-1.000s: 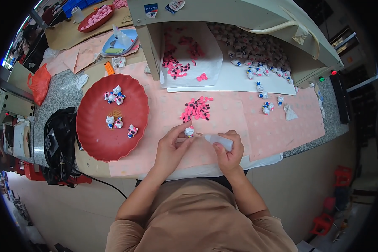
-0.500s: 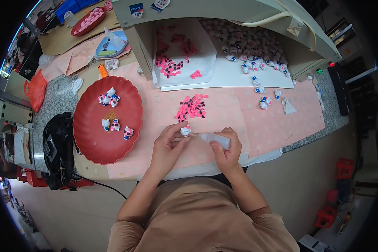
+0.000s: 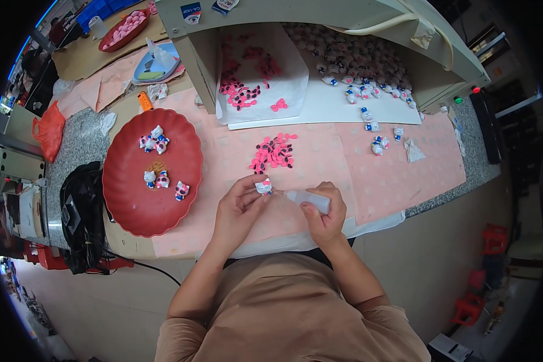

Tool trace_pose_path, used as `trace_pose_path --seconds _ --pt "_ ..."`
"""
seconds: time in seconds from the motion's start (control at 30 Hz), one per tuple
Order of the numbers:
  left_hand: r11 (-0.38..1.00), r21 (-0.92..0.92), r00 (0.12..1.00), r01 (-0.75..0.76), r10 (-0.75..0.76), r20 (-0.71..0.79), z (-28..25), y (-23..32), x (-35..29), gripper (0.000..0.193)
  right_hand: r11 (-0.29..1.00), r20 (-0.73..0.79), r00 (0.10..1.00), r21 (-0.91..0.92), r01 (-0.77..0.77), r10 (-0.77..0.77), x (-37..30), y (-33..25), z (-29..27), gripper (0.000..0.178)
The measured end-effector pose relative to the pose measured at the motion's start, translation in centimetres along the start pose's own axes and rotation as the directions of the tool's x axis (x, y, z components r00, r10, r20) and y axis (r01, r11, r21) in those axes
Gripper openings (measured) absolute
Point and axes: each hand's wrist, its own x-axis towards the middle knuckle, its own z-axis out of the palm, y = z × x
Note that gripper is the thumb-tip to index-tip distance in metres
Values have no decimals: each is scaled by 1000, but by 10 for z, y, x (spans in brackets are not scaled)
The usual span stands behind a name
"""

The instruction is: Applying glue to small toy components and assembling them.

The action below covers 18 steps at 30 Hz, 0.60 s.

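Observation:
Between the fingertips of my left hand (image 3: 238, 208) is a small white cat figurine (image 3: 263, 187) with pink and blue on it. My right hand (image 3: 326, 214) is wrapped round a translucent squeeze bottle (image 3: 311, 201), whose thin nozzle points left and reaches close to the figurine. Whether the tip touches it I cannot tell. Just beyond my hands lies a loose pile of small pink and black pieces (image 3: 274, 152) on the pink sheet. To the left, a red scalloped tray (image 3: 123, 199) holds several finished-looking figurines (image 3: 156, 139).
A grey cabinet (image 3: 202, 72) spans the back; inside lie a white sheet (image 3: 292, 90) with pink pieces and a mass of figurines (image 3: 356, 54). A few figurines (image 3: 380, 145) and a crumpled tissue (image 3: 414, 151) are at right. A black bag (image 3: 81, 211) sits far left.
The figurine has turned a little in my left fingers, showing more of its pink-marked side. The bottle stays in my right hand, its nozzle near the figurine. The whole view has shifted slightly.

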Motion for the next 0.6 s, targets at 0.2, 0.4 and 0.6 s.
trace_pose_path --seconds 0.2,0.4,0.6 --pt "1000 7 1000 6 -6 -8 0 -1 0 40 1000 -6 1000 -11 -3 3 1 -1 0 25" --pt "1000 12 999 -12 12 -33 -1 -6 -1 40 999 -31 999 -31 -41 40 -1 -2 -2 25" --pt "999 38 999 5 -3 -45 3 -1 -3 39 997 26 997 5 -74 74 0 -6 -2 24"
